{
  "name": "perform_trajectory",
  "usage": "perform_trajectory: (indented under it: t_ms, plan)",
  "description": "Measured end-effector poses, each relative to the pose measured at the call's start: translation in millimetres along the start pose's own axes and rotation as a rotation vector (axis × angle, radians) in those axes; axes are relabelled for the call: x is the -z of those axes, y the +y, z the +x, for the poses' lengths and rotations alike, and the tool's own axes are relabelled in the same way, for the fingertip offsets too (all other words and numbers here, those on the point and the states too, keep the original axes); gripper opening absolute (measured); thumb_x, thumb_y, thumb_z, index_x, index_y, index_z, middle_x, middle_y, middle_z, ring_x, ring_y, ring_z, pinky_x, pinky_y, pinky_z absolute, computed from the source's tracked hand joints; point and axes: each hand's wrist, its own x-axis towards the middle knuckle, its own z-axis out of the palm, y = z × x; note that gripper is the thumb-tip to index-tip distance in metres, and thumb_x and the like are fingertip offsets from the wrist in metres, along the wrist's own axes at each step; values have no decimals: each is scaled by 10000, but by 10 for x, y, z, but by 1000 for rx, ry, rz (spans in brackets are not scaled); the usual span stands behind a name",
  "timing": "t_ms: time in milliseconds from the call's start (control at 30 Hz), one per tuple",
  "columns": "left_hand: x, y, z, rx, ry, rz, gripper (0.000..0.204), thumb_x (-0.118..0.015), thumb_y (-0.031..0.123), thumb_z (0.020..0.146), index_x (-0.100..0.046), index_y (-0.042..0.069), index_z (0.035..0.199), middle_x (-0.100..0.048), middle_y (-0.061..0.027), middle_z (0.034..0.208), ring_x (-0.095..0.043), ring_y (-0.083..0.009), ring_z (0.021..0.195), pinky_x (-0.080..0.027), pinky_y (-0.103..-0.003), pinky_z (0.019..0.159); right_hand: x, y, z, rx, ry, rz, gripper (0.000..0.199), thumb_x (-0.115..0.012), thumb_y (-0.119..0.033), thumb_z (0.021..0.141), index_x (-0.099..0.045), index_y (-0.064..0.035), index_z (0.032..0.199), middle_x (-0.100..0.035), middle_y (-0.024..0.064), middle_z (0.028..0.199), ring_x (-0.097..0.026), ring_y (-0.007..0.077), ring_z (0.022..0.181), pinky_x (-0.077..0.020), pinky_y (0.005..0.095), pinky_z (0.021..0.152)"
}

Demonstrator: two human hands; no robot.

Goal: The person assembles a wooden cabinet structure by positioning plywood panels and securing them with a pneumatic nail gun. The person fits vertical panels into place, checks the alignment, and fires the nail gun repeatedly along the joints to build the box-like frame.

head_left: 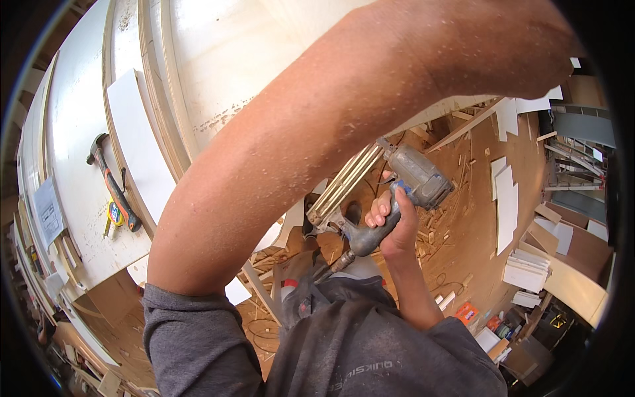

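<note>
My right hand (400, 228) is closed round the grip of a grey and blue air nail gun (418, 173), held in front of my body. The gun's long slotted magazine points down and left, and a hose fitting joins the base of its grip. My left arm stretches across the view from lower left to upper right, close to the camera. Of my left hand (512, 49) only a part shows at the top right; its fingers are cut off by the rim. A claw hammer (114, 184) and a yellow tape measure (115, 213) lie on the white-topped workbench (73, 142) at left.
Long wooden strips (155, 79) and a white board (140, 126) lie on the bench, with a printed sheet (47, 210) at its left. Wood scraps (436, 231) litter the brown floor. White panels (506, 208), boxes and an orange package (467, 312) are at right.
</note>
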Motion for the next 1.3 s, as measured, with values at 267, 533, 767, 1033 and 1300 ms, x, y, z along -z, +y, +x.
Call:
perform_trajectory:
  t_ms: [267,533,767,1033,1300]
  plan:
    - [25,-28,-24,31,-131,-71,116,-565,0,799,-638,54,727,-565,-56,621,-565,-171,659,-427,-358,762,-21,266,143,-130,-44,383,398,-503,-416,969,-532,-79,1179,-433,-48,594,-391,70,493,-353,250,490]
    - [99,3,-42,98,-226,-106,93,-574,22,814,-641,49,756,-572,-57,643,-567,-168,664,-429,-348,752,-74,391,212,-107,-54,457,397,-523,-425,955,-533,-84,1157,-433,-43,579,-395,81,484,-355,255,491]
    - [98,32,-22,145,-283,-125,78,-582,41,828,-644,44,781,-578,-57,662,-569,-165,668,-430,-339,743,-59,382,194,-144,-57,540,391,-524,-418,952,-524,-83,1154,-430,-40,578,-393,86,492,-356,257,505]
    - [130,74,-5,183,-325,-132,70,-591,63,843,-647,38,810,-584,-58,683,-571,-162,672,-432,-329,733,-47,446,195,-153,-73,587,331,-532,-383,946,-522,-90,1100,-429,-17,571,-413,110,505,-371,287,543]
    - [144,105,3,194,-346,-129,75,-600,85,859,-650,33,839,-591,-59,705,-573,-159,677,-434,-319,723,-73,443,196,-131,-69,576,370,-552,-391,940,-535,-89,1152,-429,-14,568,-412,110,505,-369,292,544]
